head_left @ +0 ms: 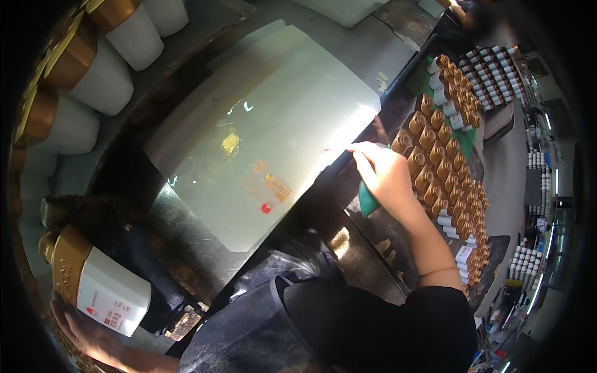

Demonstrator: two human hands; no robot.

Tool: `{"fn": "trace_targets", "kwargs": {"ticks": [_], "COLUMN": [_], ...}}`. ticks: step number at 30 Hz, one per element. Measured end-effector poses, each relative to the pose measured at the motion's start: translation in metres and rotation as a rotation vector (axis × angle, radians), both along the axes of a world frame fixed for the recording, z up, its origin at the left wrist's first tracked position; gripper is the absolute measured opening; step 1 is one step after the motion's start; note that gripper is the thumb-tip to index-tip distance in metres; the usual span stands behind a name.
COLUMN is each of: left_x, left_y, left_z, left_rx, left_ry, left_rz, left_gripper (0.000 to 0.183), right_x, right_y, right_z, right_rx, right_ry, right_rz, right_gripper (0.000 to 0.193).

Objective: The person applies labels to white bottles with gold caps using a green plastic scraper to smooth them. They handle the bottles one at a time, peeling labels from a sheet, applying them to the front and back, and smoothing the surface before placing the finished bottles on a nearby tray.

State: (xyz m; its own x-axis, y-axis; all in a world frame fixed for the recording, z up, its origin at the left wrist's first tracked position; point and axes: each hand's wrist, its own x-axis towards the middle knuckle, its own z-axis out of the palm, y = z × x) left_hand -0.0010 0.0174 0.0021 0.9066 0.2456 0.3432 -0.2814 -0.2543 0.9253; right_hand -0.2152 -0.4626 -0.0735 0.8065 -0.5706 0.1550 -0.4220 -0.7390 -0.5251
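A white bottle with a gold shoulder and neck lies on its side at the lower left, red and brown print on its face. Against its near side, my left hand grips it, fingers partly hidden. At the right edge of a pale, translucent printing screen, my right hand has its thumb and fingers pinched together. A green piece shows beneath that hand; whether I hold it, I cannot tell. The screen bears gold and red print marks and a yellow patch.
More white bottles with gold shoulders stand at the upper left. On the right, many gold-topped bottles stand in rows, some on a green sheet. Stacked bottles fill the far right. Part of another person appears at the top.
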Motion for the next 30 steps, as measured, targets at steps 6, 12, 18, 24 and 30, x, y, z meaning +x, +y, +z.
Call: {"fn": "trace_targets", "kwargs": {"ticks": [6,12,18,24,30], "left_x": [0.000,-0.002,0.016,0.029,0.060], "left_y": [0.005,0.018,0.022,0.003,-0.006], "left_z": [-0.001,-0.008,-0.003,0.041,0.050], "left_rx": [-0.088,-0.342,-0.158,0.198,0.231], "left_ry": [0.034,0.042,-0.076,-0.117,0.050], "left_rz": [-0.038,-0.021,-0.203,-0.448,-0.798], "left_gripper": [0.053,0.046,0.030,0.030,0.051], "right_x": [-0.002,0.010,0.032,0.162,0.244], "right_y": [-0.022,-0.032,0.035,0.176,0.259], "right_z": [-0.036,-0.052,0.057,0.158,0.156], "right_rx": [0.734,0.871,-0.350,0.166,0.611], "right_ry": [-0.134,-0.202,0.129,-0.100,-0.198], "right_rz": [-0.202,-0.143,-0.092,0.715,0.811], "right_gripper": [0.013,0.012,0.014,0.010,0.018]}}
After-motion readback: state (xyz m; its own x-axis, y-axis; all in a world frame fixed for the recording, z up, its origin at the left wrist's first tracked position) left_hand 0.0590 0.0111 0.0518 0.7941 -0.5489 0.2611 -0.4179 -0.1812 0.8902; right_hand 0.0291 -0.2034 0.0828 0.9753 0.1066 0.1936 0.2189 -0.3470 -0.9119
